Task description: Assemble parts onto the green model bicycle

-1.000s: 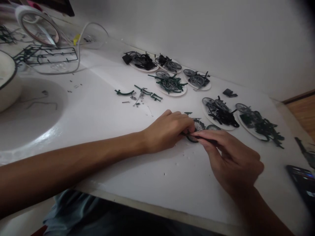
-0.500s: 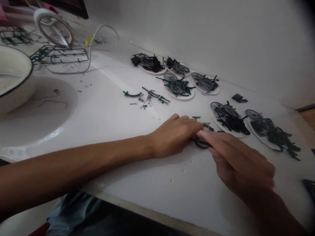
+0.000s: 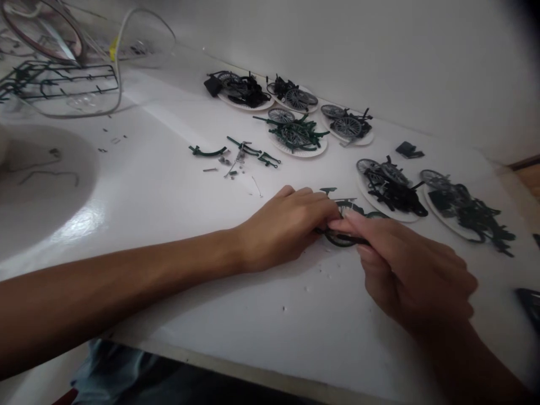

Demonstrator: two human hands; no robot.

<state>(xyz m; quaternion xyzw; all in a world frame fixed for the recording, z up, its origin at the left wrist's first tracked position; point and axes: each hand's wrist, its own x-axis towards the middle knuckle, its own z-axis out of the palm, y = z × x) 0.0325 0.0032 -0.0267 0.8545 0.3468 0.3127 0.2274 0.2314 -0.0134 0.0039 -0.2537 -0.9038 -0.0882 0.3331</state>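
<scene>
While both forearms are laid across the white worktop point(image 3: 169, 185), a small green model bike point(image 3: 343, 225) is gripped between the two hands near the middle of the surface. The left hand point(image 3: 287, 228) is curled over the bike's left end, its fingers point(image 3: 320, 205) pressed together and closed on the part. The right hand point(image 3: 415, 275) is brought in from the right, and its fingers point(image 3: 352, 225) are pinched on the bike's dark wheel rim, so that the fingertips of both hands almost meet. Most of the bike is hidden under the fingers; only a green saddle-like piece and part of a spoked wheel are seen above them.

Just behind the hands, loose green parts point(image 3: 248, 154) and a few tiny grey bits are scattered on the worktop. Further back, white plates point(image 3: 297, 151) are set in a row near the wall, each loaded with wheels and dark frame pieces; two more such plates point(image 3: 396, 194) are placed to the right of the hands. A small black piece point(image 3: 408, 150) is lying apart near the wall. At the far left, a green sprue frame point(image 3: 63, 84) is seen beside a clear round container point(image 3: 139, 39).
</scene>
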